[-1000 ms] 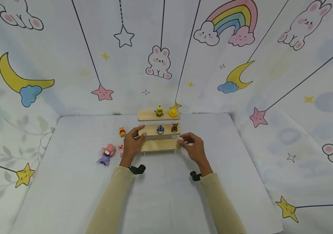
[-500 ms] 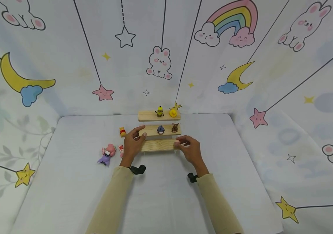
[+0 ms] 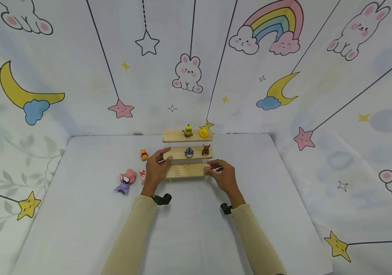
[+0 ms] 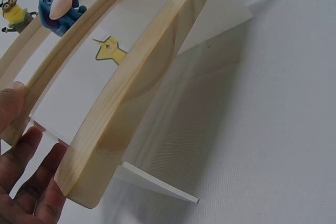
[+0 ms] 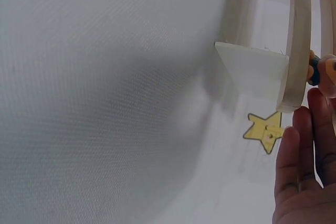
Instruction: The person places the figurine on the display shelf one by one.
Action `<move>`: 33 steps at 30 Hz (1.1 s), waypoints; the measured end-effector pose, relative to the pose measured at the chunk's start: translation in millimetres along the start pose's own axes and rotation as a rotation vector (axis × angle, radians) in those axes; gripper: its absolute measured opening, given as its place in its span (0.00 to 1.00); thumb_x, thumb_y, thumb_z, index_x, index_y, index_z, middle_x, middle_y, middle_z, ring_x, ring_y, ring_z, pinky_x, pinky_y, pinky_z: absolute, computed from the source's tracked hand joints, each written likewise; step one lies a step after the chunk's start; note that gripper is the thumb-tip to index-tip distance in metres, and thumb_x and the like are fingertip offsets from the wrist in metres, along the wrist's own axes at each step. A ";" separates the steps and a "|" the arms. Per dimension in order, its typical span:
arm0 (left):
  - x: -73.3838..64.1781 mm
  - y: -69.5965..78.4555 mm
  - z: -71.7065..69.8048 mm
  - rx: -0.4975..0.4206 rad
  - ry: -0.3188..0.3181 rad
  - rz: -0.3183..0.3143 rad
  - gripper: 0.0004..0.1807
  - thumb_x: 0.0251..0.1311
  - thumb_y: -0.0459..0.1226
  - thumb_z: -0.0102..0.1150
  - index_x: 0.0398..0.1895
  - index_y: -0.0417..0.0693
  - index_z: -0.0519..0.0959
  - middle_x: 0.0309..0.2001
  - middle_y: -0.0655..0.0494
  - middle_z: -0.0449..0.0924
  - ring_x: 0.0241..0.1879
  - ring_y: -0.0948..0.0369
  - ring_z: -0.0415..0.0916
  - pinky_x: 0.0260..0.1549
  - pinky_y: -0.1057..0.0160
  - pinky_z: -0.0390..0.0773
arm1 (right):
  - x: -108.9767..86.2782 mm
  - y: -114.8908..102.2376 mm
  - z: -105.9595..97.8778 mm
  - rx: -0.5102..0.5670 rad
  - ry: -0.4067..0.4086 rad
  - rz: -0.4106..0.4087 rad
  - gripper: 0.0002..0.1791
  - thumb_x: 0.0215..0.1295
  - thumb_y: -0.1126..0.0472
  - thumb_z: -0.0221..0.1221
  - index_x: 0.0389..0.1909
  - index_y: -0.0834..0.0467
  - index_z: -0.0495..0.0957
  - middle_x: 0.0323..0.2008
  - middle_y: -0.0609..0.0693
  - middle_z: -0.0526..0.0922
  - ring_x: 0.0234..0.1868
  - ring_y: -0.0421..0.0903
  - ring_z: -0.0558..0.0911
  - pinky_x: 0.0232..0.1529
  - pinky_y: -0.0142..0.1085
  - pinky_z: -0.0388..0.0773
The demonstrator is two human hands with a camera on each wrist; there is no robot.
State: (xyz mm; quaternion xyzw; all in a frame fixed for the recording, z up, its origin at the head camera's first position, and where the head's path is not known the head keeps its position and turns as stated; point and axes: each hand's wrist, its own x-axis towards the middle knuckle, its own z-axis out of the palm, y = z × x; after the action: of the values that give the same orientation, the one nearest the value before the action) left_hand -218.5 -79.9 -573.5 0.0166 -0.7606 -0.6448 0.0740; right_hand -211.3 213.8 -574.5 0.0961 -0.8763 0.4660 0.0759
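Front shelf (image 3: pixel 186 171) — small figure (image 5: pixel 315 71) in right grip (image 3: pixel 224 176)

By the right hand (image 3: pixel 224 175), the small figure (image 5: pixel 327 81) has been brought slightly leftward, inside the front shelf's (image 3: pixel 186 171) right edge.

Muted, diffuse light, soft shadow beneath front shelf (image 4: pixel 126 95)

The left grip (image 3: pixel 155 168) holds the middle shelf (image 3: pixel 178 153), the right grip (image 3: pixel 225 176) at the right end of the bottom shelf (image 3: pixel 186 171)
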 end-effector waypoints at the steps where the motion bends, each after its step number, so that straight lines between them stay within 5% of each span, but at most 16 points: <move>1: -0.5 0.6 -0.3 -0.002 0.000 0.002 0.20 0.73 0.44 0.67 0.66 0.62 0.83 0.70 0.53 0.81 0.66 0.51 0.80 0.67 0.47 0.80 | 0.1 -0.4 0.0 -0.004 -0.001 -0.001 0.18 0.62 0.49 0.76 0.52 0.48 0.89 0.45 0.48 0.91 0.47 0.47 0.87 0.53 0.47 0.85; 7: -1.1 0.4 -1.5 0.004 0.000 -0.002 0.21 0.73 0.44 0.67 0.67 0.62 0.83 0.70 0.53 0.80 0.67 0.50 0.80 0.68 0.46 0.79 | -0.1 -1.8 0.0 -0.014 0.015 0.018 0.19 0.63 0.49 0.75 0.53 0.50 0.89 0.45 0.48 0.91 0.48 0.47 0.87 0.52 0.47 0.85; 16: -1.9 0.6 -2.7 0.011 0.001 -0.015 0.20 0.73 0.45 0.67 0.66 0.63 0.83 0.70 0.53 0.80 0.67 0.51 0.79 0.68 0.48 0.80 | 10.5 -3.6 -6.7 0.038 0.189 0.059 0.14 0.68 0.49 0.72 0.49 0.51 0.88 0.42 0.49 0.91 0.43 0.47 0.87 0.46 0.38 0.83; 25: -0.5 1.7 -4.9 0.006 -0.003 -0.026 0.20 0.73 0.45 0.67 0.66 0.63 0.83 0.70 0.53 0.80 0.67 0.52 0.79 0.68 0.48 0.79 | 31.7 -6.3 -12.8 0.083 0.071 0.051 0.22 0.67 0.49 0.72 0.60 0.48 0.85 0.54 0.52 0.90 0.50 0.49 0.88 0.53 0.42 0.84; 33: 1.0 3.4 -2.4 -0.007 -0.019 -0.032 0.21 0.73 0.44 0.67 0.67 0.61 0.83 0.71 0.53 0.80 0.67 0.51 0.78 0.69 0.46 0.78 | 38.6 -5.6 -14.9 0.121 0.062 0.059 0.20 0.65 0.54 0.74 0.57 0.50 0.88 0.51 0.53 0.90 0.47 0.49 0.89 0.49 0.34 0.87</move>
State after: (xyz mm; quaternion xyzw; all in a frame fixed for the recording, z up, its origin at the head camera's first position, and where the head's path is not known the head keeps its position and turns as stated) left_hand -218.9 -81.8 -569.7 0.0225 -0.7585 -0.6489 0.0565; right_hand -246.7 219.3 -553.2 0.0601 -0.8463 0.5228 0.0835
